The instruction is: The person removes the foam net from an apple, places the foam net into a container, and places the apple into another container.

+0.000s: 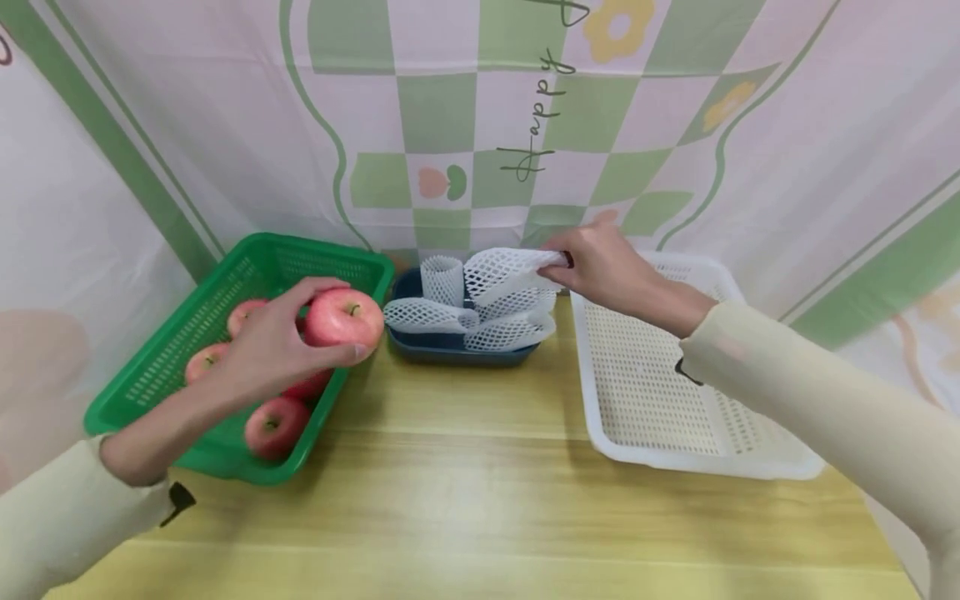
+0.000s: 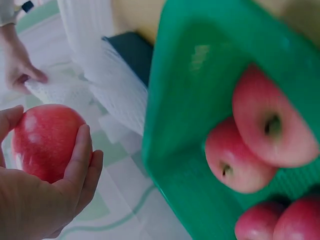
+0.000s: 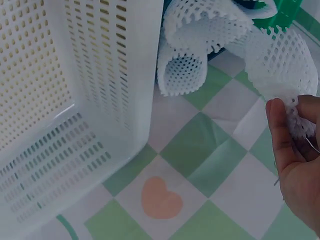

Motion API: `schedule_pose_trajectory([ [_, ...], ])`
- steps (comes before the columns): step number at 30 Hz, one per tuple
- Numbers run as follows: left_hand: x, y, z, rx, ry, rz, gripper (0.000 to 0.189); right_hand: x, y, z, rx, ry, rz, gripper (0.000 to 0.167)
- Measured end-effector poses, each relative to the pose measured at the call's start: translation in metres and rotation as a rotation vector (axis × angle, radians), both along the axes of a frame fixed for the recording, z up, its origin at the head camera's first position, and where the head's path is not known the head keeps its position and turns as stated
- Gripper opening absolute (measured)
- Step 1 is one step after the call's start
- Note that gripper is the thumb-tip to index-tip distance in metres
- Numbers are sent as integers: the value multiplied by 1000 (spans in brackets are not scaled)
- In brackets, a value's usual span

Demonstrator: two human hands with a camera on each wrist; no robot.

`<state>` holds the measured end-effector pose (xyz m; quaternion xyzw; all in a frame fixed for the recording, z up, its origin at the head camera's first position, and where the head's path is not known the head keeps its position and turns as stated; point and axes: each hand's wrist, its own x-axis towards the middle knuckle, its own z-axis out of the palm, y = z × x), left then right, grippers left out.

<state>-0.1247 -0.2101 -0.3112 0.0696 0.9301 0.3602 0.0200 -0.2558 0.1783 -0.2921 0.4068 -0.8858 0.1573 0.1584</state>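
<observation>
My left hand (image 1: 273, 337) grips a red apple (image 1: 345, 318) over the right side of the green basket (image 1: 255, 479). In the left wrist view, fingers and thumb curl round that apple (image 2: 47, 142). My right hand (image 1: 600, 267) pinches one end of a white foam net sleeve (image 1: 502, 271), above the dark blue tray (image 1: 457, 357). The right wrist view shows the sleeve (image 3: 282, 65) bunched between thumb and fingers, its wider end pointing away from the hand. Several other foam net sleeves (image 1: 431, 317) lie in the tray.
Several more apples (image 1: 277, 427) lie in the green basket at the left. A white plastic basket (image 1: 592, 392) stands at the right, under my right forearm. All stand on a wooden table (image 1: 465, 483), with a checkered cloth (image 1: 435, 108) hanging behind.
</observation>
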Motion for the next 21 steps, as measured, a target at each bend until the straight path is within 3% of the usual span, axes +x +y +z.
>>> schedule_pose_trajectory([
  [4, -16, -7, 3, -13, -27, 32, 85, -10, -5, -3, 50, -62, -45, 16],
  [11, -45, -20, 1, -14, 2, 50, 79, -22, -16, -11, 66, -140, -48, 18],
  [21, -75, -34, -21, -21, -88, 85, 81, -30, -25, -29, 105, -132, -64, 24],
])
